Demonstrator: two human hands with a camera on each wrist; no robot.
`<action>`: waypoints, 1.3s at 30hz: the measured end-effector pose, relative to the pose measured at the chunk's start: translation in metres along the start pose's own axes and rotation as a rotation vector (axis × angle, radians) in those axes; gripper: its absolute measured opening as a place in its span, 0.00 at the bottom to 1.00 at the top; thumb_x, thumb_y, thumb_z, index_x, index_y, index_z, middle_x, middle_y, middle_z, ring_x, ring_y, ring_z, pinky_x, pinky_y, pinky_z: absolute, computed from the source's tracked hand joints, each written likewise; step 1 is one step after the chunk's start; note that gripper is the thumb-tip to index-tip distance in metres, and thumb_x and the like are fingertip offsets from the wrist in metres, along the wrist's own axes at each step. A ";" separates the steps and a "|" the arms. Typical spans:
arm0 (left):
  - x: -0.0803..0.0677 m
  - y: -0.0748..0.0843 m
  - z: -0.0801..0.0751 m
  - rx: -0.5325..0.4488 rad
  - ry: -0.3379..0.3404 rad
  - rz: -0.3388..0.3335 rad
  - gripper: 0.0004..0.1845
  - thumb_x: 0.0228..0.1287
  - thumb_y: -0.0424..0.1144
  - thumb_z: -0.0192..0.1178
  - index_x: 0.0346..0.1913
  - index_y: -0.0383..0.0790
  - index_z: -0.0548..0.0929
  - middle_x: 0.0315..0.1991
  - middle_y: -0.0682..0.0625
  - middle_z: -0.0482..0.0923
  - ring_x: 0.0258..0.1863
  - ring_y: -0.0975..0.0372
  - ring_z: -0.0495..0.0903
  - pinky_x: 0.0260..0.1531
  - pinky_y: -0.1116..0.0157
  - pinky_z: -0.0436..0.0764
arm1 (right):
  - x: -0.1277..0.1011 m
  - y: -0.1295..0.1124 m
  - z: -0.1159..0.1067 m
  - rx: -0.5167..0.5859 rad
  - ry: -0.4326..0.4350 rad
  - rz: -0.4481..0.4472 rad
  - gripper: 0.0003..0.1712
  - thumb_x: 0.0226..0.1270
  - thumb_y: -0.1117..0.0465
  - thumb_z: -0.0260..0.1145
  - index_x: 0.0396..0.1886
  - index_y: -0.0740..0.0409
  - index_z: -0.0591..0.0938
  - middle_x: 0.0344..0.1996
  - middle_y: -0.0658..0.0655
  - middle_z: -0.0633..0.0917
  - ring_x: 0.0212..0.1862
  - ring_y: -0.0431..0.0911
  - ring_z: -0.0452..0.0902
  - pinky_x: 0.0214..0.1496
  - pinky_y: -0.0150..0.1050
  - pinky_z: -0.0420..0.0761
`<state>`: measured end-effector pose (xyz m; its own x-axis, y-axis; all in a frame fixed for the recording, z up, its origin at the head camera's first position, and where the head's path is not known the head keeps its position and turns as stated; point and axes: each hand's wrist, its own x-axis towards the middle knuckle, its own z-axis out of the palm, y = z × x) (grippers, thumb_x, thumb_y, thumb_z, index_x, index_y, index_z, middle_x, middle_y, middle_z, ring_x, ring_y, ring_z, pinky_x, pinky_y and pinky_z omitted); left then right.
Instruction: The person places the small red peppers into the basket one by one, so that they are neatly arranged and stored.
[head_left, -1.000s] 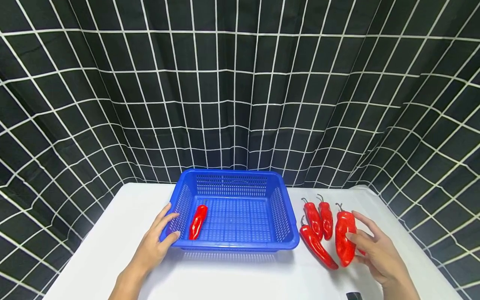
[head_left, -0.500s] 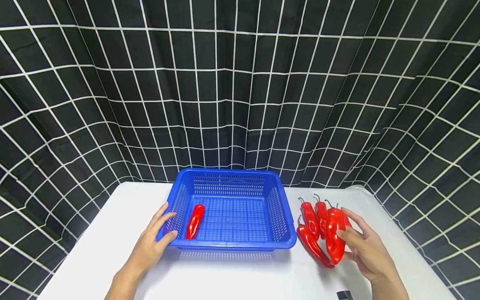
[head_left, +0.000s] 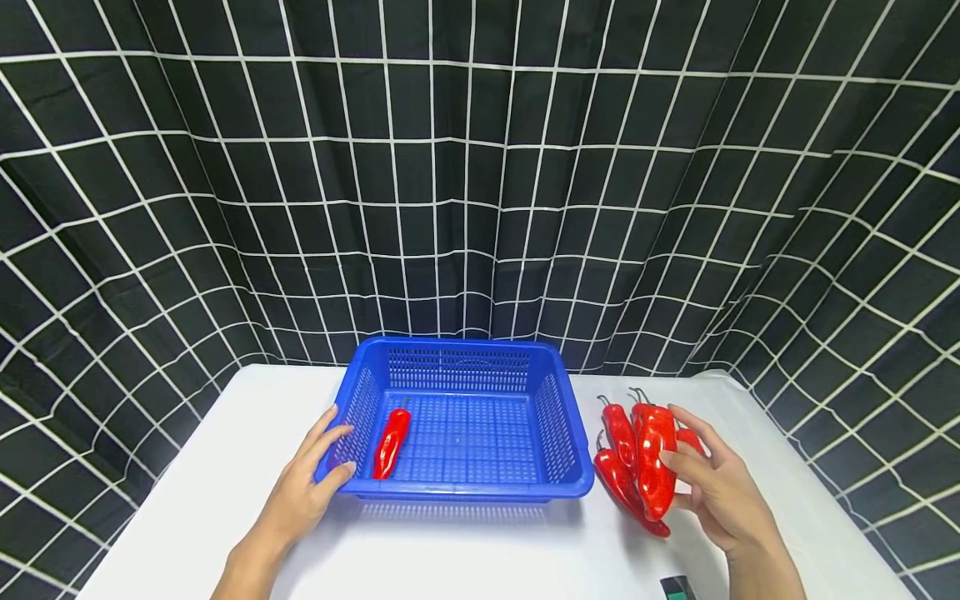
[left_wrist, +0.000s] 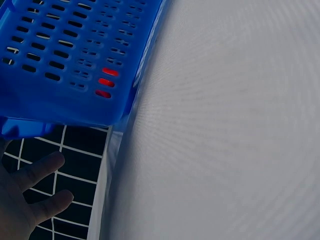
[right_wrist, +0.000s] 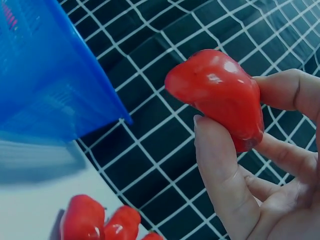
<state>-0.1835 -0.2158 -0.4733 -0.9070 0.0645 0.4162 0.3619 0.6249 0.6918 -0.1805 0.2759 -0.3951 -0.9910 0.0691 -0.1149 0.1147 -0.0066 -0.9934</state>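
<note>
- Red and glossy, the held chili pepper [head_left: 657, 467] is right of the basket, over the cluster in the head view; its long axis runs almost straight away from the person, stem at the far end, tapered tip toward the near edge; the right wrist view shows it foreshortened.
- The right hand [head_left: 716, 485] pinches this pepper, thumb on the side facing the person, fingers behind; its opening is only as wide as the pepper's body.
- The left hand [head_left: 300, 492] has its thumb and fingers spread; they are at the near left corner of the blue plastic basket [head_left: 472, 491], though I cannot tell how firmly they touch the rim.
- One basket pepper [head_left: 392, 443] lies along the left side of the basket floor; its stem points away, its tip toward the person and slightly left.
- Of the cluster on the white bench [head_left: 465, 554], the upper left pepper [head_left: 618, 432] points its stem away; the lower left pepper [head_left: 619, 483] slants, tip near and to the right; another, the right-hand pepper [head_left: 690, 440], is partly hidden by the fingers.
- Black cloth with a white grid [head_left: 450, 208] hangs behind; a dark object [head_left: 677, 588] with a green patch is cut off by the bottom edge.
</note>
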 end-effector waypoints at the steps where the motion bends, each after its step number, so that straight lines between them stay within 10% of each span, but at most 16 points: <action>1: 0.000 0.000 0.000 0.000 0.001 -0.001 0.24 0.63 0.39 0.60 0.62 0.38 0.74 0.73 0.47 0.56 0.69 0.42 0.56 0.58 0.35 0.59 | 0.000 -0.001 0.002 -0.001 -0.002 -0.002 0.43 0.66 0.59 0.66 0.76 0.43 0.55 0.65 0.60 0.61 0.49 0.41 0.76 0.41 0.55 0.81; 39: 0.000 0.002 -0.004 0.010 -0.038 -0.045 0.26 0.65 0.41 0.58 0.65 0.41 0.72 0.74 0.48 0.52 0.71 0.43 0.53 0.60 0.35 0.56 | 0.006 -0.018 0.068 0.092 -0.180 -0.055 0.43 0.63 0.66 0.66 0.75 0.45 0.59 0.62 0.67 0.66 0.54 0.54 0.76 0.42 0.55 0.81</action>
<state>-0.1821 -0.2175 -0.4691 -0.9299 0.0655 0.3619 0.3184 0.6358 0.7031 -0.1931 0.2088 -0.3784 -0.9929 -0.1073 -0.0507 0.0615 -0.0993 -0.9932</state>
